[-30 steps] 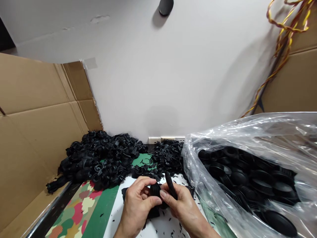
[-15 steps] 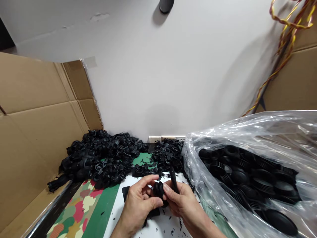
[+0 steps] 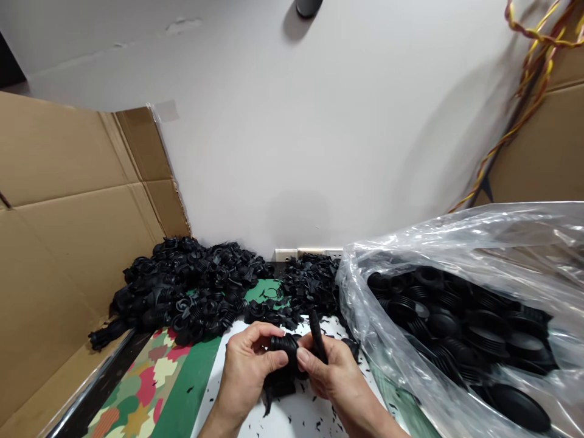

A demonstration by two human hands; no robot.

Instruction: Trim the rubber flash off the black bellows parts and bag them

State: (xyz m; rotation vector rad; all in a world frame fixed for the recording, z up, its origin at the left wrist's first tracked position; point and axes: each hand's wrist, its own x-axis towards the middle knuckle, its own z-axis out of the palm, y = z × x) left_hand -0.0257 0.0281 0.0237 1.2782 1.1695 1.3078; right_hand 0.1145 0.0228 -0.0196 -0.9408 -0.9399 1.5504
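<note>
My left hand [image 3: 246, 365] is closed around a black ribbed rubber bellows [image 3: 286, 347], thumb in front and fingers behind. My right hand [image 3: 337, 371] grips a slim black-handled tool [image 3: 316, 333] that points up between thumb and fingers; its working end is hidden. The right thumb and fingertips press against the right side of the bellows. Below both hands lies a white board [image 3: 223, 359] scattered with small black trimmings. Dark rubber pieces [image 3: 279, 388] rest on it beneath the left hand.
Heaped black ribbed parts [image 3: 182, 286] lie at the left, beside a cardboard panel [image 3: 68, 243]. A pile of black scraps [image 3: 314, 280] sits by the wall. On the right, a clear plastic bag [image 3: 378, 243] holds more bellows. Twisted wires [image 3: 511, 131] hang above it.
The bellows has shifted slightly left and turned, showing more of its side. My left hand has moved a little left with it. The right hand still holds the tool against it.
</note>
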